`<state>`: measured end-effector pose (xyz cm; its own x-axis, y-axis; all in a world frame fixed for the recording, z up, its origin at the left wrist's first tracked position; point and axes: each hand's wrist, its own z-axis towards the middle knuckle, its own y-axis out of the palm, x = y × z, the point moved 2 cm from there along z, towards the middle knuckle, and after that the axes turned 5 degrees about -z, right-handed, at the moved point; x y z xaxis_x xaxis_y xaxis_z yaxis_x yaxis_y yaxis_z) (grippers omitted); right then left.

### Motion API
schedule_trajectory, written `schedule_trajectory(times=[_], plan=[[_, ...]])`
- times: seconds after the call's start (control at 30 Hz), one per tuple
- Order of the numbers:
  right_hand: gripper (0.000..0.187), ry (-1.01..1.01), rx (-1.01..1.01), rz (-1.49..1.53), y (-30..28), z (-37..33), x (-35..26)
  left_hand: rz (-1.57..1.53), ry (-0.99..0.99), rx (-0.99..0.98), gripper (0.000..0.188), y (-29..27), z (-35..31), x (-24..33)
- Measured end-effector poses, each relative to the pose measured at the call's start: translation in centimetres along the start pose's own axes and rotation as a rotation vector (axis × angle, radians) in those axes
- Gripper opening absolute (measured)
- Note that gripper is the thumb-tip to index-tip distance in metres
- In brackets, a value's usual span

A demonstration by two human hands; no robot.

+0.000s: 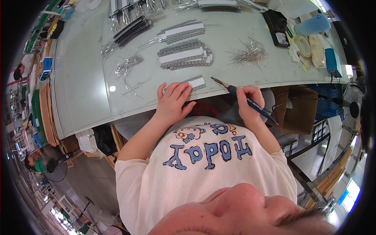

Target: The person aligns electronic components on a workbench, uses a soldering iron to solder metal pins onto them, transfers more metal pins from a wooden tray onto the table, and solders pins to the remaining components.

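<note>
My left hand (171, 101) lies on a small grey segmented strip (198, 83) with a white band, near the table's front edge. Its fingers are stretched out over the strip's left end, hiding that part, and the thumb is apart. Closed around a blue-handled soldering iron (232, 89) is my right hand (250, 102). The iron's metal tip points up and left, a little to the right of the strip and apart from it. Just beyond lies a stack of similar grey strips (183, 57). Loose cut wire leads are piled at the left (129, 65) and right (250, 53).
Farther back are more strips (183, 32), a dark bundle with wire leads (132, 30) and others along the far edge. At right stand a black holder (275, 27), a blue bottle (313, 24), a tape roll (302, 46) and a teal box (333, 62). A cardboard box (299, 105) sits below the edge.
</note>
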<state>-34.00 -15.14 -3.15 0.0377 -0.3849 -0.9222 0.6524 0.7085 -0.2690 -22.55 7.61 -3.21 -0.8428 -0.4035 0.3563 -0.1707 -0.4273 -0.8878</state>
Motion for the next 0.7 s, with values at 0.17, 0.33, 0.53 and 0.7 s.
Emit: schedule_trajectory(times=[0.17, 0.33, 0.53, 0.7], plan=[[0.018, -0.05, 0.023, 0.024, 0.1, 0.07, 0.13, -0.024, 0.002, 0.004, 0.049, 0.27, -0.1, 0.24], [0.019, -0.027, 0.0, 0.011, 0.27, 0.11, 0.23, -0.037, 0.004, 0.005, 0.05, 0.39, 0.05, 0.39], [0.02, -0.032, -0.011, 0.02, 0.37, 0.19, 0.09, -0.042, 0.011, 0.005, 0.05, 0.4, 0.28, 0.48], [0.02, -0.038, -0.011, 0.025, 0.37, 0.19, 0.22, -0.043, 0.009, 0.007, 0.05, 0.5, 0.29, 0.49]])
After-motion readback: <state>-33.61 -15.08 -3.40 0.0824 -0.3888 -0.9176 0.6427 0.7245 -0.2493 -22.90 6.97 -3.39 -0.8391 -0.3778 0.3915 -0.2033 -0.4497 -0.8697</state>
